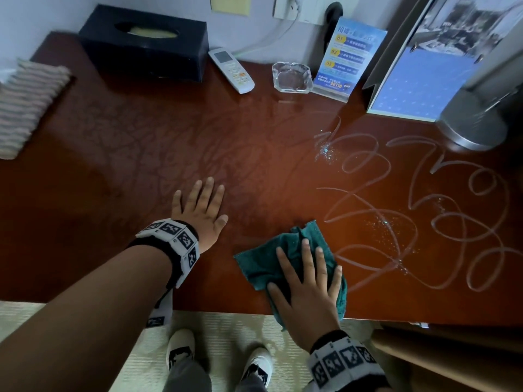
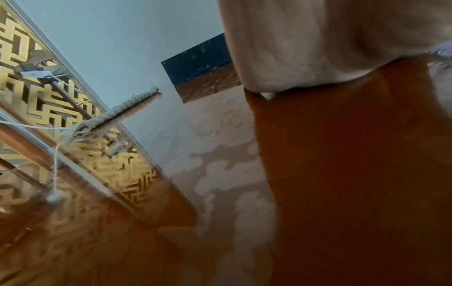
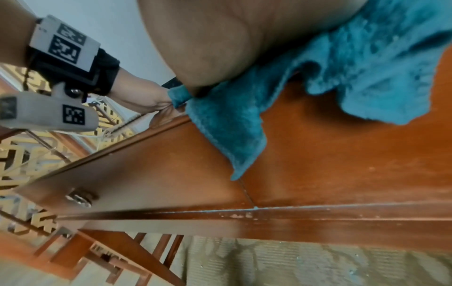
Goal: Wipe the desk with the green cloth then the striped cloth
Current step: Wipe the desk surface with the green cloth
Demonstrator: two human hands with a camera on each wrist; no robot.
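Striped cloth lay folded at the far-left tabletop edge, part overhanging, well clear of both hands and not yet needed. Tissue box stood at the back wall, remote and ashtray right of it, then a card stand. Left hand lay flat on bare wood, fingers spread wide, holding nothing, likely bracing. Right hand pressed flat on the green cloth, fingers straight, near the front edge; the cloth's near corner hung over that edge. White scribbles and sparkly specks covered the right half, unwiped. Risks, as I judged them: flat-palm pressure with no pinch could let the cloth bunch or slip out on a fast stroke; a pull toward the body could drag it off the front edge; a wide sweep to the right rear could hit the lamp base or the ashtray; a bunched cloth could smear the marks rather than lift them. Views: head view alone showed the scribbles, the back-row items and both hands' finger poses. Left wrist view showed the palm heel seated on the glossy wood and the striped cloth edge-on, no green cloth. Right wrist view showed the cloth rumpled under the palm, its corner past the edge moulding, and a drawer knob below, none visible from the head view.
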